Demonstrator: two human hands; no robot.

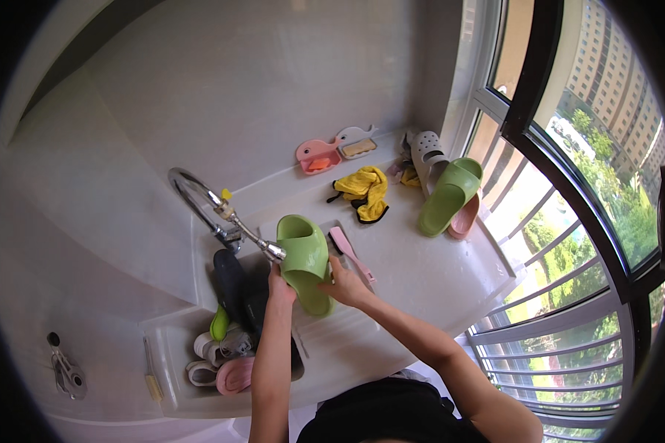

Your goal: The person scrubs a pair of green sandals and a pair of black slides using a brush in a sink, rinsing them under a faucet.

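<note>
A green slide slipper (303,252) is held between my two hands over the right side of the sink basin. My left hand (281,285) grips its left edge, with part of the fingers hidden beneath it. On the opposite edge, my right hand (346,282) holds the slipper near the foot opening. The chrome faucet's spray head (275,252) hangs right at the slipper's strap; whether water runs cannot be made out. Just right of the slipper, a pink-handled scrub brush (352,255) lies on the counter.
Shoes and a pink slipper (235,376) fill the sink (172,382), beside a dark slipper (230,282). A yellow cloth (368,191) lies on the counter. Another green slipper (449,196) leans on a pink one (465,219) and a white clog (428,155). Whale-shaped soap dishes (318,156) stand behind.
</note>
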